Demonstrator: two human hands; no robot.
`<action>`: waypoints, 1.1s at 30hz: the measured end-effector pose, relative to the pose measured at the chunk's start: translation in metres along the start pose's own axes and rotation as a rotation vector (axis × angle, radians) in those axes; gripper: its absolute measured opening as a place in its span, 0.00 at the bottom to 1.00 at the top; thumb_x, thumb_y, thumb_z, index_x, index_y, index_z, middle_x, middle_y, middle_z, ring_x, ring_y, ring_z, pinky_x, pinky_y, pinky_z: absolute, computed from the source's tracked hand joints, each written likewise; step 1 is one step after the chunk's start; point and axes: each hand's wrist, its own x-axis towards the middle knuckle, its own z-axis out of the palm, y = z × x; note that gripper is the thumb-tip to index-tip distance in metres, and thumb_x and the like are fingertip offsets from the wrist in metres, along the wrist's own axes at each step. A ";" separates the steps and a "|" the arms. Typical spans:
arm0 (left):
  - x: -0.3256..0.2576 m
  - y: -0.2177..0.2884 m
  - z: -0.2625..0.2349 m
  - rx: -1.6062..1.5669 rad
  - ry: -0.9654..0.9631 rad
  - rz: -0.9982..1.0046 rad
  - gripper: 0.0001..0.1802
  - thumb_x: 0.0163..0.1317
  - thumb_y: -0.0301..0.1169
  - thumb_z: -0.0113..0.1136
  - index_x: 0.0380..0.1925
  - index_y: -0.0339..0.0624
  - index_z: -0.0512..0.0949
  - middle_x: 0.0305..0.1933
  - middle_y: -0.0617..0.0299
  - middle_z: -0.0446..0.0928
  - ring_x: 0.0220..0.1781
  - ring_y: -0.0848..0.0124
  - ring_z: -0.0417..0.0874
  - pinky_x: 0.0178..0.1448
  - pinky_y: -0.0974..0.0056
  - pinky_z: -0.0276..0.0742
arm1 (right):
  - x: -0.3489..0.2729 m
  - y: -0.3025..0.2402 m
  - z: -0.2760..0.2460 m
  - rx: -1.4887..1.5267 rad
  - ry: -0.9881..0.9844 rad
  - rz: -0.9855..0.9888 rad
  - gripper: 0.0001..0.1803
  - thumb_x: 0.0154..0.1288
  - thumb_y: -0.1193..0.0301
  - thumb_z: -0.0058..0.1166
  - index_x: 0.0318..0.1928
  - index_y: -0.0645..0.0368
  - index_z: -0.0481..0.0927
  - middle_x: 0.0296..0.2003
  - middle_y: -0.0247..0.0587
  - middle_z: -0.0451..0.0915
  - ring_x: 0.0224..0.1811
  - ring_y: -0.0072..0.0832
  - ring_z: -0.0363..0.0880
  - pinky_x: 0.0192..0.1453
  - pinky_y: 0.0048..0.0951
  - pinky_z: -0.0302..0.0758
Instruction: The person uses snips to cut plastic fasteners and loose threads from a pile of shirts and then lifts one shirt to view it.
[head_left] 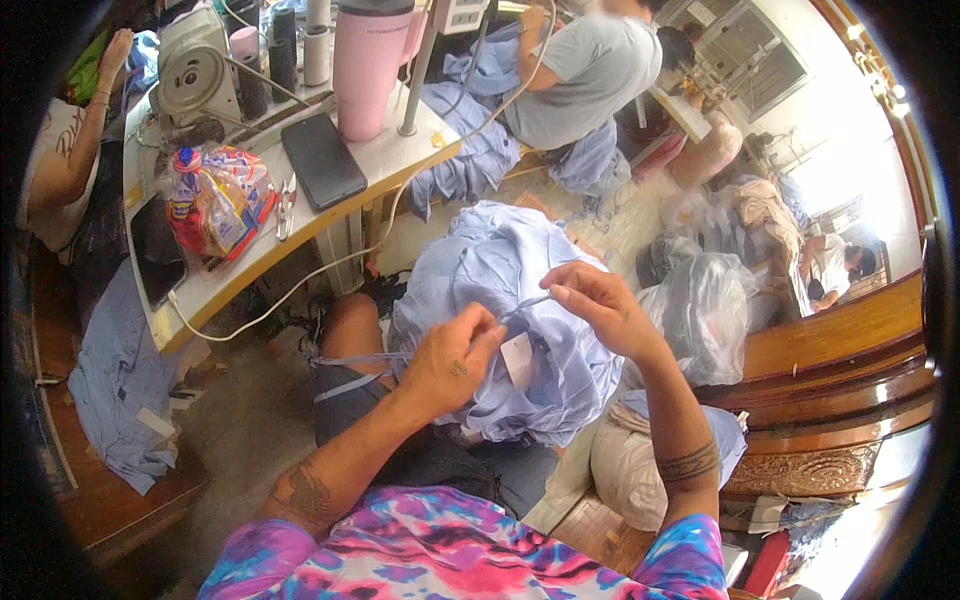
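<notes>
A large bundle of light-blue cloth (455, 250) rests on my lap. Above it, a narrow blue fabric strip (524, 305) stretches between my two hands. My left hand (450, 365) is closed on one part of the strip, with its fingertips partly hidden behind the back of the hand. My right hand (598, 305) pinches the other part between thumb and fingers. A white label (516, 362) shows on the cloth just under the strip. Thin blue straps (350, 362) trail out to the left of my left hand, over my thigh.
At upper left, a table (370, 185) carries a black phone (324, 163), a pink tumbler (372, 75), small scissors-like snips (286, 208), a bread bag (215, 200) and thread cones. A white cable (290, 308) loops off its edge. Clear plastic bags (705, 310) lie right; co-workers sit nearby.
</notes>
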 end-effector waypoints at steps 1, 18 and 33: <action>0.003 0.000 0.008 -0.103 -0.017 0.038 0.13 0.75 0.37 0.61 0.38 0.37 0.80 0.33 0.59 0.79 0.37 0.69 0.78 0.45 0.62 0.74 | 0.006 -0.005 0.000 0.145 0.000 -0.033 0.16 0.78 0.66 0.59 0.31 0.63 0.78 0.49 0.40 0.85 0.43 0.24 0.78 0.50 0.27 0.73; -0.027 0.012 0.021 -0.137 0.085 0.212 0.14 0.77 0.36 0.57 0.37 0.36 0.80 0.26 0.44 0.76 0.25 0.54 0.79 0.34 0.56 0.74 | 0.143 -0.034 -0.007 0.319 0.228 0.163 0.21 0.77 0.56 0.58 0.28 0.53 0.74 0.21 0.28 0.70 0.19 0.22 0.64 0.23 0.26 0.60; -0.112 -0.004 -0.034 0.078 -0.013 0.224 0.13 0.75 0.33 0.59 0.32 0.36 0.78 0.24 0.45 0.75 0.25 0.46 0.81 0.30 0.54 0.73 | 0.105 0.060 -0.213 0.222 1.141 -0.060 0.17 0.79 0.59 0.52 0.31 0.52 0.75 0.20 0.26 0.70 0.20 0.23 0.72 0.24 0.32 0.67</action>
